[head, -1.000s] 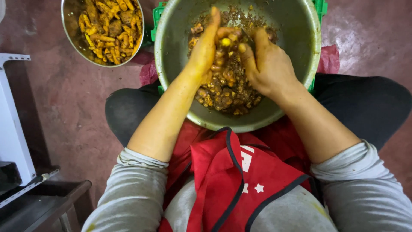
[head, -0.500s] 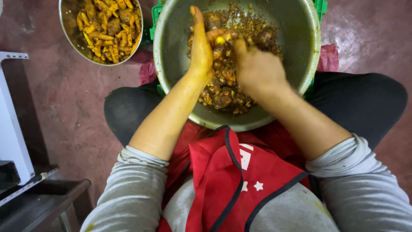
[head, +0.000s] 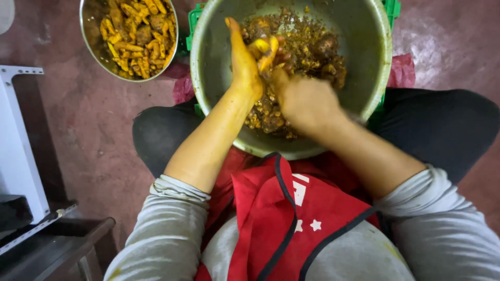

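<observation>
Both hands have risen slightly toward the far side of the large steel bowl (head: 208, 78) since the previous frame. Between them sits a yellow root piece (head: 263, 49), above the brown heap. Left hand (head: 242, 65) flat, open against it; right hand (head: 304, 99) curled, gripping it. Smaller bowl (head: 86, 31) of yellow pieces stands far left.

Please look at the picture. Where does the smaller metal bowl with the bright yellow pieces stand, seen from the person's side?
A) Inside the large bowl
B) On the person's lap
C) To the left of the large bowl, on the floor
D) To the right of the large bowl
C: the smaller metal bowl stands on the reddish floor, left of the large bowl in which both hands work.
</observation>
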